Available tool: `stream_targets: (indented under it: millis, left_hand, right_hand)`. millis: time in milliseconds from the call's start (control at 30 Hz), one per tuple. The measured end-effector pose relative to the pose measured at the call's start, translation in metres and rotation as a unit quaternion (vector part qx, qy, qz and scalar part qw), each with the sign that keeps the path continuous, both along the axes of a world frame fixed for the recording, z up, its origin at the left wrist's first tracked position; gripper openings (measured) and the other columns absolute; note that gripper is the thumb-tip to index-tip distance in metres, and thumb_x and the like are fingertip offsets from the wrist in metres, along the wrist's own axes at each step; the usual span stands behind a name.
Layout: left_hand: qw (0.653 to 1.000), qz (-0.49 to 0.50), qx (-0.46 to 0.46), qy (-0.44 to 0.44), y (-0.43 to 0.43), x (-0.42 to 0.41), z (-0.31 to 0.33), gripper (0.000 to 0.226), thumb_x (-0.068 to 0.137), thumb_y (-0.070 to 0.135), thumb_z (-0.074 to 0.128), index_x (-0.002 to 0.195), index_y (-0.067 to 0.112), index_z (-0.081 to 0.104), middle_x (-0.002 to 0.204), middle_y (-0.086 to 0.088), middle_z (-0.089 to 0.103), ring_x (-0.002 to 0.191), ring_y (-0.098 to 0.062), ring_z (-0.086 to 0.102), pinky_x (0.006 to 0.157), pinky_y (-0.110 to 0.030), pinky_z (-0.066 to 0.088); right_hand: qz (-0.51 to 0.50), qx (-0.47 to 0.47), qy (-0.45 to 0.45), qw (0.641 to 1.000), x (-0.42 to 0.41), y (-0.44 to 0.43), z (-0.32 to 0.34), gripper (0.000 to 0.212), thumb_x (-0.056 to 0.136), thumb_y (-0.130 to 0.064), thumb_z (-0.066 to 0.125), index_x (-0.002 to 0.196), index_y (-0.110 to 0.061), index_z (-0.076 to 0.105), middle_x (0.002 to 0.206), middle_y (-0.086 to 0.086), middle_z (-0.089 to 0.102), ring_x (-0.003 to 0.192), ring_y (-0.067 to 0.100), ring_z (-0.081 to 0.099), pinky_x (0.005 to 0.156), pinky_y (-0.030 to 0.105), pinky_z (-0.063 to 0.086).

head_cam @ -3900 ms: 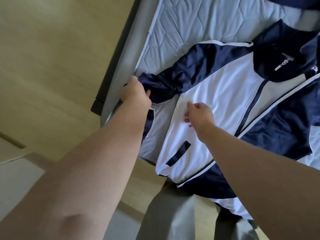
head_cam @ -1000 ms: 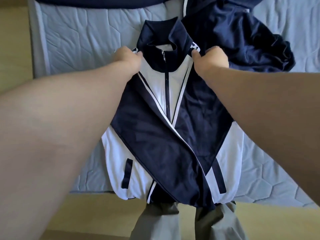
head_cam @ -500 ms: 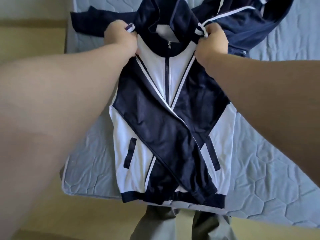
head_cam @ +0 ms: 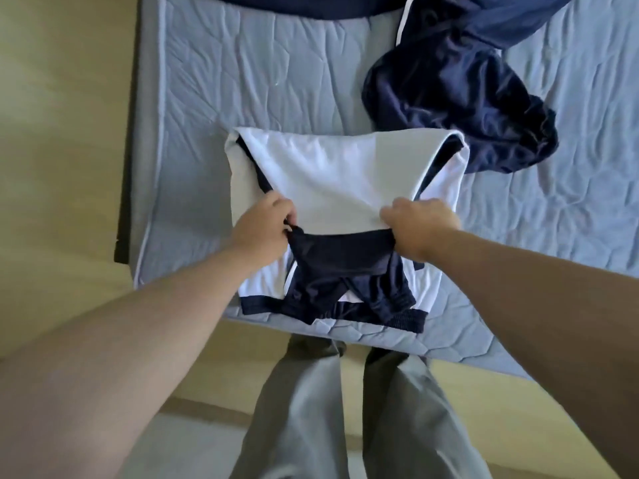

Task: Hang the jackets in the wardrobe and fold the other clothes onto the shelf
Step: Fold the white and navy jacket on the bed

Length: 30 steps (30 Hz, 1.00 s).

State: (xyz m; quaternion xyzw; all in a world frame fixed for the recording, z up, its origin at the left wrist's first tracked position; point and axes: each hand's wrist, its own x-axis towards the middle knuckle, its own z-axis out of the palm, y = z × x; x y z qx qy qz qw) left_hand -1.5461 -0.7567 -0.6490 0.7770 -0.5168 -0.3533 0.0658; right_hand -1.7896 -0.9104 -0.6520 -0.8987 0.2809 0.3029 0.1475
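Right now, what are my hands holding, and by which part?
Both hold the white-and-navy jacket: left hand and right hand grip its folded-over collar end, one corner each.

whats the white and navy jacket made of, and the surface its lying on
The jacket looks like a smooth synthetic tracksuit knit, probably polyester: slight sheen, soft drape, ribbed navy hem. The mattress under it seems to have a quilted fabric cover, matte grey-blue, with stitched hexagon lines and puckering.

White-navy jacket (head_cam: 332, 181) folded double on mattress (head_cam: 242, 81)
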Motion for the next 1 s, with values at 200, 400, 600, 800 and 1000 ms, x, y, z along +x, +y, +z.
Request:
stream_targets:
  millis: [200, 400, 600, 800, 1000]
  left_hand:
    - [0.989, -0.088, 0.089, -0.072, 0.062, -0.032, -0.035, 0.030, 0.079, -0.012, 0.055, 0.095, 0.013, 0.055, 0.116, 0.001, 0.047, 0.090, -0.026, 0.053, 0.072, -0.043, 0.051]
    - [0.971, -0.145, 0.116, -0.151, 0.080, -0.045, -0.053, 0.039, 0.084, 0.000, 0.064, 0.119, 0.013, 0.052, 0.140, -0.005, 0.036, 0.104, -0.028, 0.053, 0.083, -0.042, 0.051]
    - [0.971, 0.155, 0.075, -0.163, 0.101, -0.041, -0.060, 0.059, 0.079, 0.000, 0.065, 0.134, 0.011, 0.046, 0.156, -0.012, 0.031, 0.126, -0.037, 0.050, 0.095, -0.048, 0.050]
    - [0.839, 0.485, 0.247, -0.030, 0.122, -0.009, -0.087, 0.048, 0.087, 0.011, 0.060, 0.133, 0.003, 0.048, 0.128, -0.016, 0.059, 0.103, -0.039, 0.060, 0.072, -0.038, 0.045]
    - [0.883, 0.384, 0.271, -0.007, 0.140, 0.003, -0.096, 0.030, 0.092, 0.030, 0.065, 0.110, 0.006, 0.062, 0.110, -0.014, 0.066, 0.082, -0.030, 0.061, 0.063, -0.033, 0.044]
  right_hand:
    - [0.083, 0.023, 0.023, 0.996, -0.022, 0.078, -0.039, 0.047, 0.086, -0.013, 0.051, 0.130, -0.028, 0.048, 0.102, 0.001, 0.048, 0.081, 0.026, 0.055, 0.060, 0.037, 0.031]
    - [0.062, -0.009, 0.065, 0.996, -0.022, 0.109, -0.052, 0.059, 0.085, -0.024, 0.060, 0.140, -0.026, 0.038, 0.120, 0.004, 0.049, 0.097, 0.026, 0.058, 0.067, 0.036, 0.034]
    - [-0.291, 0.056, 0.050, 0.954, -0.037, 0.116, -0.055, 0.050, 0.089, -0.020, 0.048, 0.138, -0.018, 0.042, 0.136, 0.008, 0.042, 0.122, 0.031, 0.046, 0.098, 0.045, 0.041]
    - [-0.687, -0.004, 0.108, 0.718, -0.059, 0.113, -0.073, 0.062, 0.084, -0.012, 0.062, 0.140, -0.010, 0.034, 0.144, 0.016, 0.040, 0.132, 0.033, 0.042, 0.106, 0.045, 0.037]
    - [-0.696, 0.147, 0.146, 0.688, -0.079, 0.118, -0.088, 0.040, 0.099, -0.020, 0.049, 0.135, -0.002, 0.056, 0.134, 0.016, 0.059, 0.126, 0.033, 0.056, 0.100, 0.036, 0.046]
